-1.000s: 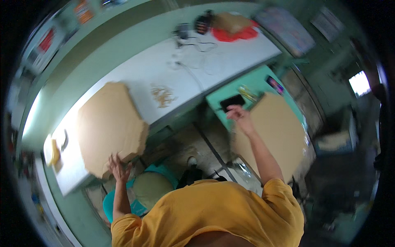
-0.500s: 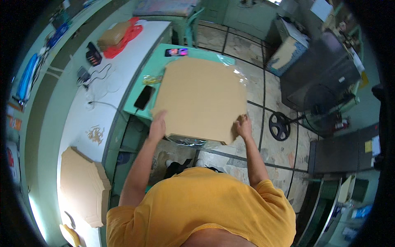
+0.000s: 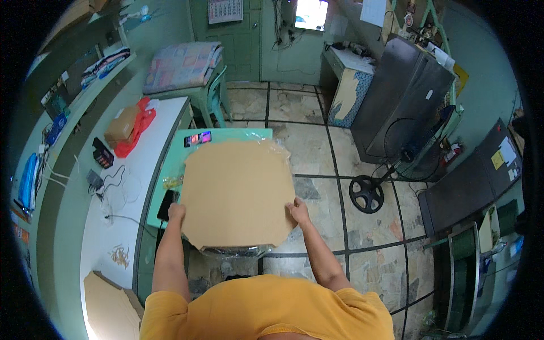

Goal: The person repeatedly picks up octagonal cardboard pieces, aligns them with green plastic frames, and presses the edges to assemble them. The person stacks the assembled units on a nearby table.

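Note:
A wide tan cardboard sheet point(image 3: 238, 190) with cut-off corners lies over the green table point(image 3: 170, 144), its near edge reaching past the table's front. My left hand point(image 3: 177, 213) is closed on the sheet's left edge. Opposite it, my right hand point(image 3: 298, 211) grips the right edge, the thumb on top. Clear plastic wrap point(image 3: 241, 251) shows beneath the near edge; what it covers is mostly hidden. A black phone point(image 3: 168, 205) rests just left of my left hand, close to a small yellow packet point(image 3: 173, 182). Another phone with a lit screen point(image 3: 197, 139) lies beyond the sheet.
On the left, a long white counter point(image 3: 105, 226) holds a brown parcel point(image 3: 121, 126) on red plastic, cables and wooden-looking bits point(image 3: 119, 256). More cut cardboard point(image 3: 107, 306) lies at its near end. To the right stand a fan point(image 3: 367, 194) and a dark fridge point(image 3: 396, 102).
The view has tilted up, showing more of the room. My hands have shifted farther forward along the sheet's sides, away from its near corners. The sheet stays over the table and looks straighter.

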The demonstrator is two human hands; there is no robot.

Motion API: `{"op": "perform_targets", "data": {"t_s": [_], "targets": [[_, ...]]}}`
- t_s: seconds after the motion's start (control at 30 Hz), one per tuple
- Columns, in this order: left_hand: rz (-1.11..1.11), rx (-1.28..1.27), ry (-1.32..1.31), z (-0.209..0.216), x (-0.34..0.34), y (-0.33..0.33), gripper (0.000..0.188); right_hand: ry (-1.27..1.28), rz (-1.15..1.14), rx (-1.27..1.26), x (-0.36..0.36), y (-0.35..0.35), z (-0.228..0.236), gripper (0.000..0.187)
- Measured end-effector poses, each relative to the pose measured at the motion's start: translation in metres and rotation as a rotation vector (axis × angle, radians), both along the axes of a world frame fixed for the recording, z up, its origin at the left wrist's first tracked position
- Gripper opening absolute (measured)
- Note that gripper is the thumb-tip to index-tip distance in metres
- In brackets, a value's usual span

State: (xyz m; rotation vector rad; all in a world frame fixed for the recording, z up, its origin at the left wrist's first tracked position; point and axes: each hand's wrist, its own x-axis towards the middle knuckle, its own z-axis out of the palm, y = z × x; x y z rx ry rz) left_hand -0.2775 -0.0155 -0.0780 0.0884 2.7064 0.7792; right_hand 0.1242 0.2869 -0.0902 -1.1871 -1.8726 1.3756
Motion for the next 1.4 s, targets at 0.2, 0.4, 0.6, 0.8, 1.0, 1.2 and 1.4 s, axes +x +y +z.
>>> {"op": "perform_targets", "data": {"t_s": [0.2,0.4,0.6,0.8,1.0,1.2,1.4], "targets": [[-0.004,-0.111,-0.036,0.034,-0.001,0.005,0.033,0.229,-0.061,-0.388,-0.003,-0.001,0.016,0.035],[-0.224,0.04,-0.164,0.049,-0.022,-0.02,0.029,-0.066,-0.073,-0.298,0.011,0.004,0.037,0.033],[-0.165,0.815,-0.727,0.084,-0.029,-0.075,0.018,-0.005,-0.071,-0.31,0.025,0.003,0.051,0.028],[-0.281,1.022,-0.926,0.089,0.002,-0.16,0.052,0.118,0.255,-0.645,0.006,-0.011,0.079,0.037],[-0.231,1.21,-0.808,0.091,0.007,-0.155,0.052,0.343,0.423,-0.651,-0.042,0.009,0.131,0.041],[-0.357,1.345,-0.639,0.169,0.0,-0.119,0.049,0.472,0.574,-0.481,-0.045,0.043,0.221,0.042],[-0.37,1.397,-0.399,0.224,0.044,-0.037,0.045,0.345,-0.058,0.474,-0.064,0.055,0.255,0.032]]}}
